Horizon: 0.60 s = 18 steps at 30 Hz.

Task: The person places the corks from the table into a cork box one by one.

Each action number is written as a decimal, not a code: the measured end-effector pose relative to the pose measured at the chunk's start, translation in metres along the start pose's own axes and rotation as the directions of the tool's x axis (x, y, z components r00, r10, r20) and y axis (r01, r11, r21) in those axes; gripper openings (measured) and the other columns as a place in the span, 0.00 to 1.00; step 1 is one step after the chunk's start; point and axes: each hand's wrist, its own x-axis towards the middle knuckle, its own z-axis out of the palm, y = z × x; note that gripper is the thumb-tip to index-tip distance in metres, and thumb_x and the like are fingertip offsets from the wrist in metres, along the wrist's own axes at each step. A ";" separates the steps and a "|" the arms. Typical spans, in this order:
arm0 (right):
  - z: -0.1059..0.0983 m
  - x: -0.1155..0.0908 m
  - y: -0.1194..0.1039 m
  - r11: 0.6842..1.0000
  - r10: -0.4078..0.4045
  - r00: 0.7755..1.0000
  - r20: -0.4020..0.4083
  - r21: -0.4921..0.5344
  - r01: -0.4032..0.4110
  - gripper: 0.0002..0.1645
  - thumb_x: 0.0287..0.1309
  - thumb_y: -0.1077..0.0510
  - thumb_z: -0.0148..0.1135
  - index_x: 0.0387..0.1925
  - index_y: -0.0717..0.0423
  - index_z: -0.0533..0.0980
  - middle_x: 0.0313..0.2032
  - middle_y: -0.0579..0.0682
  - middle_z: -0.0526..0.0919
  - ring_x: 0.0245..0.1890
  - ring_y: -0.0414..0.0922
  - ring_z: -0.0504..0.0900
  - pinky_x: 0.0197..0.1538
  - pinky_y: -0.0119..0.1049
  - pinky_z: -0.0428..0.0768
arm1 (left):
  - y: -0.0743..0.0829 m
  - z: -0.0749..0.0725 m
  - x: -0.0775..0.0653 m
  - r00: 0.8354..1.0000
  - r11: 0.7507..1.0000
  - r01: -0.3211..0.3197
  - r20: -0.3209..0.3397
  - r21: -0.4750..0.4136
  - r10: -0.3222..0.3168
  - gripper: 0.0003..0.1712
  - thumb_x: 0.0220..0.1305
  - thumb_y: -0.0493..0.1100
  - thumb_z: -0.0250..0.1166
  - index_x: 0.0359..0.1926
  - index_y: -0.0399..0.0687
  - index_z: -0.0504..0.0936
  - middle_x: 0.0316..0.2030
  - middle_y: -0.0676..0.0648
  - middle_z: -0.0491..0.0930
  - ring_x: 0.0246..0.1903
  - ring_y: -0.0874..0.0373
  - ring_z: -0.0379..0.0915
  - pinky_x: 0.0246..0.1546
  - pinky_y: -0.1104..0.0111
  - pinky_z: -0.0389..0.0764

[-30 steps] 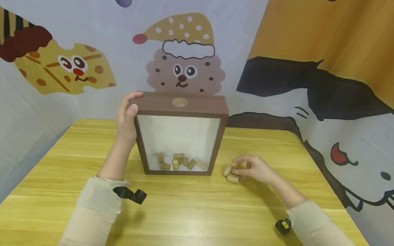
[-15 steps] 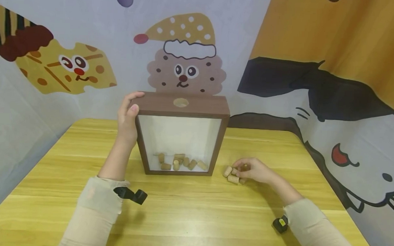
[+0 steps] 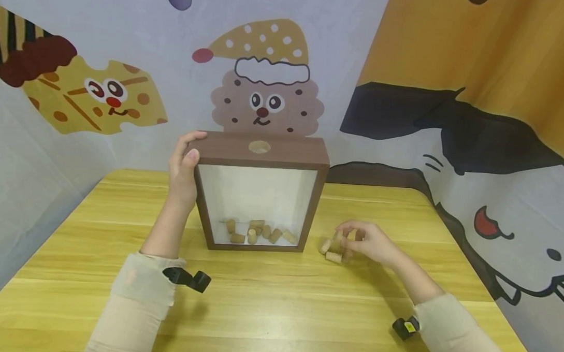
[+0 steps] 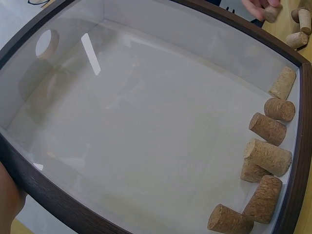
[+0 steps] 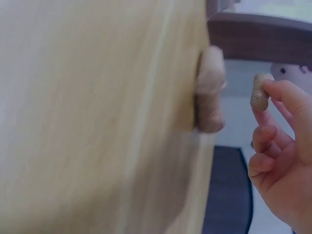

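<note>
Apparently for steadiness, a left hand [image 3: 181, 171] is gripping the box [image 3: 287, 154] by a top corner while a right hand [image 3: 370, 243] is pinching a cork [image 5: 260, 93] above the desk [image 3: 268, 300].

We see wood grain, matt and finely lined, on the box frame [image 3: 292, 149]. Its clear front panel [image 4: 156, 117] is smooth and glossy, throwing back a hard glint — glass or plastic, we cannot tell which. The corks [image 4: 268, 156] look dry and matt, their cork speckled and granular. We find the tabletop [image 3: 258, 310] wood-grained and smooth, with a soft sheen. The backdrop [image 3: 524, 55] is printed cloth, creased and matt — the sleeves [image 3: 135, 305], dull, wrinkled fabric.
</note>
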 end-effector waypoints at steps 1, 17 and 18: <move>0.000 -0.001 -0.005 1.000 0.003 1.000 -0.009 0.004 -0.003 0.19 0.57 0.57 0.67 0.50 0.56 0.78 0.38 0.48 0.80 0.18 0.39 0.67 0.18 0.31 0.67 | 0.000 0.000 0.000 1.000 1.000 0.002 0.000 0.000 -0.002 0.31 0.55 0.65 0.59 0.52 0.51 0.79 0.60 0.36 0.68 0.64 0.50 0.54 0.63 0.56 0.42; 0.004 -0.009 -0.096 0.972 -0.217 0.966 -0.139 0.057 0.226 0.19 0.54 0.65 0.67 0.49 0.53 0.79 0.19 0.45 0.72 0.16 0.40 0.67 0.15 0.32 0.65 | -0.001 0.000 0.000 1.000 1.000 0.016 -0.007 0.004 -0.016 0.30 0.55 0.65 0.59 0.52 0.52 0.79 0.58 0.46 0.70 0.64 0.50 0.54 0.63 0.56 0.41; 0.004 -0.008 -0.102 0.966 -0.241 0.958 -0.153 0.054 0.252 0.19 0.53 0.65 0.68 0.48 0.53 0.79 0.18 0.45 0.71 0.16 0.39 0.67 0.15 0.32 0.65 | -0.001 -0.001 0.000 1.000 1.000 0.016 -0.008 0.004 -0.016 0.30 0.55 0.65 0.59 0.52 0.53 0.79 0.58 0.46 0.71 0.64 0.50 0.54 0.63 0.56 0.41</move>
